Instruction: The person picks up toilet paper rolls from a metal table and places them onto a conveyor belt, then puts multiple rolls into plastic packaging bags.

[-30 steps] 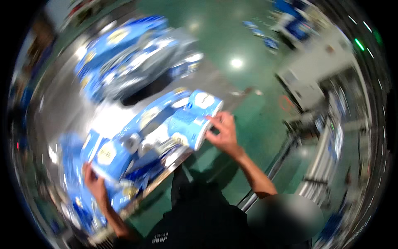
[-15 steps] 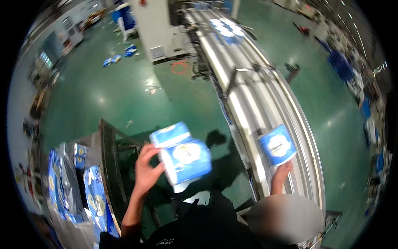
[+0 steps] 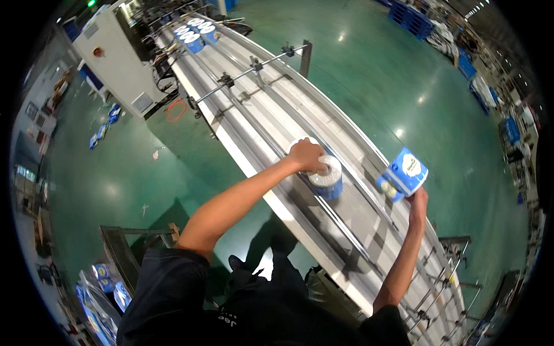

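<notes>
Looks like the placing step: packs of tissue rolls are going onto the long metal conveyor [image 3: 271,124] that runs from the upper left of the frame down to the lower right. The left hand [image 3: 306,157] is clamped over the top of a blue-and-white pack [image 3: 326,180] already sitting on the belt, mid-frame. The right hand [image 3: 416,199] grips a second pack [image 3: 405,173] from below, held up in the air over the conveyor's far rail at right, not yet on the belt. I'd say the next move needs that one lowered flat between the guide rails. The packs are soft, glossy plastic wrap over round rolls, squishy. The belt is smooth steel with thin rods. More packs [image 3: 196,32] sit far up the line.
</notes>
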Tool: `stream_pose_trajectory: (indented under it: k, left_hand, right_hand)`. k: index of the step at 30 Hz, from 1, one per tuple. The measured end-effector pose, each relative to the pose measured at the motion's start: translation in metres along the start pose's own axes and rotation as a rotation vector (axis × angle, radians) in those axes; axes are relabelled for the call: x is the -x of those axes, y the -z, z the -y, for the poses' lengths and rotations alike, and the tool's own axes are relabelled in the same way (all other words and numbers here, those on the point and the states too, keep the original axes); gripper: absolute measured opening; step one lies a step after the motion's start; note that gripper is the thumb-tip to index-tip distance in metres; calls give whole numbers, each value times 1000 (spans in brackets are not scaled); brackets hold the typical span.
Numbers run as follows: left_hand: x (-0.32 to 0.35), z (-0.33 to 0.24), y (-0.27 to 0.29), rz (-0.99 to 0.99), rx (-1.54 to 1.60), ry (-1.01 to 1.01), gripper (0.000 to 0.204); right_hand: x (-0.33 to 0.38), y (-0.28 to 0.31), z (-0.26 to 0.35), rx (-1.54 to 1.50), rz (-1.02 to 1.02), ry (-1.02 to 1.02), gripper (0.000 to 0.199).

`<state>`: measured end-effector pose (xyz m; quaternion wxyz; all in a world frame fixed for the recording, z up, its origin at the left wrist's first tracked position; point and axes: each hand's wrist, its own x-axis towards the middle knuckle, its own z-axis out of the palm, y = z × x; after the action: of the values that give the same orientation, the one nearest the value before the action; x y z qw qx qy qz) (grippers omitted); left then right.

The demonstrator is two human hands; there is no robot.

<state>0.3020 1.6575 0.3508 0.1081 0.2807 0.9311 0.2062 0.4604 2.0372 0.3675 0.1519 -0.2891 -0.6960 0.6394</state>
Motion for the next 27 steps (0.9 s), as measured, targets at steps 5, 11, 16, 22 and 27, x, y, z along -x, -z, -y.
stream_pose_trajectory:
  k: [5,11,16,22,27]
  left_hand:
    - [-9,22,-23,-358,-128,-30,44]
    - [120,30,-17,-640,159,-133,44]
    - [363,45,-87,-674,238,430,38]
    - [690,-21,-147,-1089,75,1322,40]
    - [907,-59,-173,-1386,-466,1826,27]
  right_hand:
    - [-39,28,-17,463,186,45,40]
    - [-45,-39,-45,1301,7,287,59]
    - [23,-173,-6,1111,-16,933,49]
    - [265,-386,-45,495,1060,966,35]
    - [593,-449,-70,192,1863,1028,21]
